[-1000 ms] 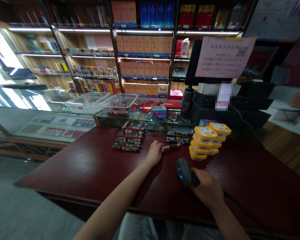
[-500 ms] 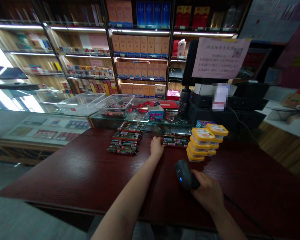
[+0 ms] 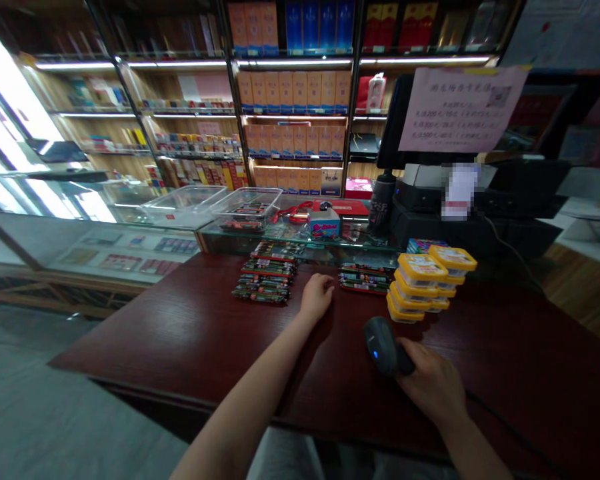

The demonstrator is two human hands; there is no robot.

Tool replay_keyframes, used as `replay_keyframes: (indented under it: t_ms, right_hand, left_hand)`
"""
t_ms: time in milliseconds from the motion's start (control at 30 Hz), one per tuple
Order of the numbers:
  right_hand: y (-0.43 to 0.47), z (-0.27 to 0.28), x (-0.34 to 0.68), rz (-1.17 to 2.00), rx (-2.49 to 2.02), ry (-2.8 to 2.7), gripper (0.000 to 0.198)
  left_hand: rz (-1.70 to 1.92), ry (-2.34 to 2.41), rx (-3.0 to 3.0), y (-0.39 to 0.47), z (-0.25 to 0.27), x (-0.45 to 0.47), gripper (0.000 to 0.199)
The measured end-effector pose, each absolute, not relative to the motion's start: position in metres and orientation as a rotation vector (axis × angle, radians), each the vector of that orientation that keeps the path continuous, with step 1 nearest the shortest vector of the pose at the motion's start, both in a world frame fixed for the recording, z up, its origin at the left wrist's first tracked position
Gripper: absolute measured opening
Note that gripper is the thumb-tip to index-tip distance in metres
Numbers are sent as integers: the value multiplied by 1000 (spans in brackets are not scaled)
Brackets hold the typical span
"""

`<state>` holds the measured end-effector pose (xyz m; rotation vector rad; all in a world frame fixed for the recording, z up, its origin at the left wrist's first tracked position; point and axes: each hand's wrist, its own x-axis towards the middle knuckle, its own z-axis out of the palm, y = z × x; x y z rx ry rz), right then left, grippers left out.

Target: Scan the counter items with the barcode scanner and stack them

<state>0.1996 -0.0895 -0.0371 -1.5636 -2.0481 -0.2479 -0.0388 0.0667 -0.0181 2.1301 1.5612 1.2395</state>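
Note:
My right hand (image 3: 433,383) grips the handle of a dark barcode scanner (image 3: 381,347) with a small blue light on it. The scanner is held over the front of the dark wooden table. My left hand (image 3: 318,296) is loosely curled over the tabletop, thumb and fingers a little apart, with nothing visible in it. Just right of that hand, a short pile of dark slim packets (image 3: 364,279) lies at the back of the table. A longer row of similar packets (image 3: 266,273) is to its left. Yellow-lidded plastic tubs (image 3: 423,283) are stacked to the right.
A glass ledge runs behind the table, carrying clear plastic bins (image 3: 247,207), a small blue-and-pink box (image 3: 325,225) and a dark bottle (image 3: 381,202). A monitor with a paper notice (image 3: 460,110) stands at the back right. The scanner's cord (image 3: 500,419) trails across the table's right side.
My left hand has drawn back slightly from the right-hand pile of packets, leaving a gap. The right hand still holds the scanner. The view has turned a little to the left.

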Motion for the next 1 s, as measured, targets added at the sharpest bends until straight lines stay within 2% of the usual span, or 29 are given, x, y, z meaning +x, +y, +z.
replay_keyframes:
  t_ms: [267,433,700,833,1000]
  right_hand:
    - [-95,-36,199,-358,-1574,-2096,27]
    - [-98,-33,196,-373,-1613,-2075,28]
    - [-99,-36,195,-392,-1611,-2094,25]
    - [-99,-39,196,-396,-1594,-2090,26]
    - [-99,-39,195,-351,-1570,-2092,29]
  left_hand:
    - [1134,1827,2339,27,9,-175,23]
    - [808,2051,2360,8,12,-235,34]
    - [458,2100,2531,-15,10,-242,29]
    - [428,2091,2492,-17,11,-238,20]
    - [497,1974,2416,-23,10,-211,22]
